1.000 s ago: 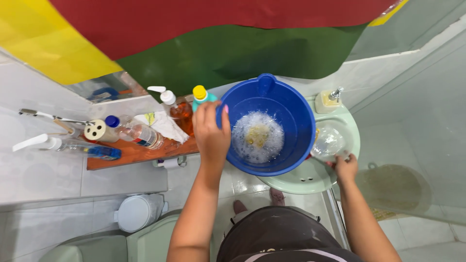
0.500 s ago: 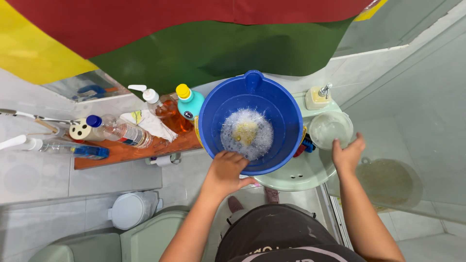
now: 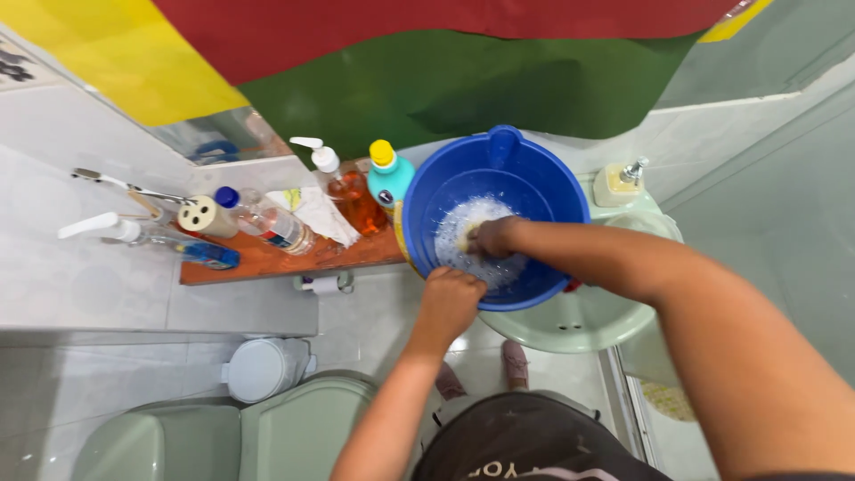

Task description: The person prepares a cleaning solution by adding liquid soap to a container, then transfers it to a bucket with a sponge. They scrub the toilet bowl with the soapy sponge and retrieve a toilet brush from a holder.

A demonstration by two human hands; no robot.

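Observation:
A blue plastic basin [image 3: 534, 183] sits on a pale green sink [image 3: 579, 321], with foamy water [image 3: 463, 218] and a yellowish sponge in it. My left hand [image 3: 450, 298] grips the basin's near rim. My right hand [image 3: 494, 236] reaches down into the foam and closes on the sponge, which is mostly hidden by the fingers. My right forearm crosses over the basin's right side and hides the clear container beside it.
A wooden shelf [image 3: 267, 260] at the left holds a teal bottle with yellow cap [image 3: 387, 174], an orange pump bottle [image 3: 347, 191], a clear water bottle [image 3: 263, 223], a cloth and a toothbrush holder [image 3: 205, 216]. A soap dispenser [image 3: 619, 183] stands behind the sink. A toilet [image 3: 294, 428] and small bin [image 3: 258, 367] lie below.
My right hand left the clear container at the right and went into the basin's foam. My left hand stayed on the near rim. The view shifted slightly.

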